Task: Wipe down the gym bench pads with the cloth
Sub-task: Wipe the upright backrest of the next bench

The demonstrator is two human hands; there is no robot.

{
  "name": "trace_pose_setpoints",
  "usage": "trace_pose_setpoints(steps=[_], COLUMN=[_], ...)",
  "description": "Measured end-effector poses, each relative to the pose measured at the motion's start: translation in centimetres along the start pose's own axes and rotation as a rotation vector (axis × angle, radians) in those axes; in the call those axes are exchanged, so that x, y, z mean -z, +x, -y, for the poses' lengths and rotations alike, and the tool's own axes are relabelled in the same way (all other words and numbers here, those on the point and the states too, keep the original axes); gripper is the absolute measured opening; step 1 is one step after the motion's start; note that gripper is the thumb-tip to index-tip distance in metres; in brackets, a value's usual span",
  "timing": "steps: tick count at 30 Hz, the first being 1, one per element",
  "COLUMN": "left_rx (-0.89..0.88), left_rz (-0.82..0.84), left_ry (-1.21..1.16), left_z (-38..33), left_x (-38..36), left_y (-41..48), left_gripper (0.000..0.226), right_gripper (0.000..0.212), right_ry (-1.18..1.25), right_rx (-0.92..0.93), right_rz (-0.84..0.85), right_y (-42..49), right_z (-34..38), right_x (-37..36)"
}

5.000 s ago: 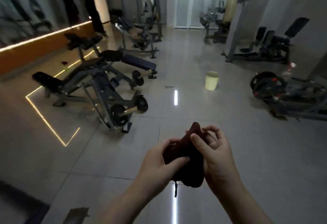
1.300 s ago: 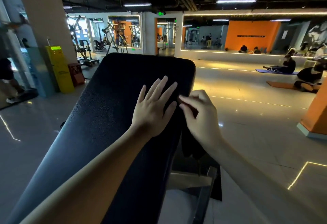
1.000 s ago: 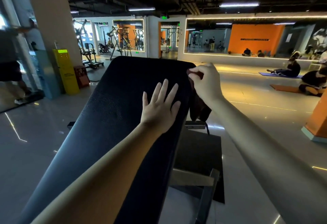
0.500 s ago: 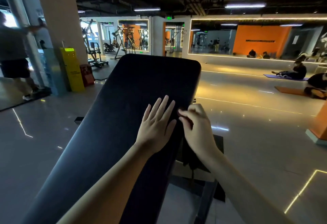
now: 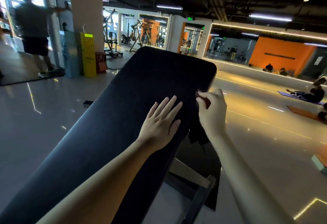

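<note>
R hand [image 5: 212, 114] has slid up pad [image 5: 141, 99] edge, pinching cloth [image 5: 197, 135]; L hand [image 5: 160, 123] flat, fingers straight, steadying. I'd press firmer, overlap strokes.

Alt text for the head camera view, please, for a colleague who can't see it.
The right hand grips a dark cloth at the right edge of an inclined black bench pad, while the left hand rests flat on the pad, fingers spread. Behind are gym machines and an orange wall.
</note>
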State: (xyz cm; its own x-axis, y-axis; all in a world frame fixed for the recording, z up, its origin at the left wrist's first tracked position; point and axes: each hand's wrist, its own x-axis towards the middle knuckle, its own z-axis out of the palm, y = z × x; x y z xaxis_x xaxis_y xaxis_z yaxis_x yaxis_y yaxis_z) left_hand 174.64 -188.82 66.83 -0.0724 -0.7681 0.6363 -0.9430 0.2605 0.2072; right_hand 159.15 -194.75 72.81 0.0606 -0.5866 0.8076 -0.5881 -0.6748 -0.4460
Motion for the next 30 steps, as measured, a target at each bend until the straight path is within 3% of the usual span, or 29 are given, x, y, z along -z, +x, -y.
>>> trace_pose_setpoints(steps=[6, 10, 14, 18, 21, 30], left_rx=[-0.008, 0.008, 0.036, 0.045, 0.021, -0.034], left_rz=[-0.046, -0.063, -0.076, -0.035, -0.012, 0.05], left_ry=[-0.016, -0.02, -0.036, -0.032, -0.021, -0.066], left_z=[0.3, 0.2, 0.0, -0.1, -0.1, 0.8], left_x=[-0.5, -0.4, -0.2, 0.0, 0.1, 0.6], left_y=[-0.2, -0.4, -0.9, -1.2, -1.7, -3.6], left_gripper=[0.059, 0.058, 0.057, 0.059, 0.061, 0.066], right_gripper=[0.022, 0.02, 0.02, 0.019, 0.019, 0.025], right_ry=[0.025, 0.002, -0.023, -0.089, -0.043, 0.159], right_rx=[0.106, 0.149, -0.026, -0.035, -0.079, 0.068], right_rz=[0.075, 0.074, 0.03, 0.021, 0.014, 0.072], right_y=[-8.5, -3.7, 4.2, 5.8, 3.1, -15.6], right_z=[0.9, 0.0, -1.1, -1.5, -0.8, 2.6], right_x=[-0.4, -0.1, 0.1, -0.8, -0.8, -0.9])
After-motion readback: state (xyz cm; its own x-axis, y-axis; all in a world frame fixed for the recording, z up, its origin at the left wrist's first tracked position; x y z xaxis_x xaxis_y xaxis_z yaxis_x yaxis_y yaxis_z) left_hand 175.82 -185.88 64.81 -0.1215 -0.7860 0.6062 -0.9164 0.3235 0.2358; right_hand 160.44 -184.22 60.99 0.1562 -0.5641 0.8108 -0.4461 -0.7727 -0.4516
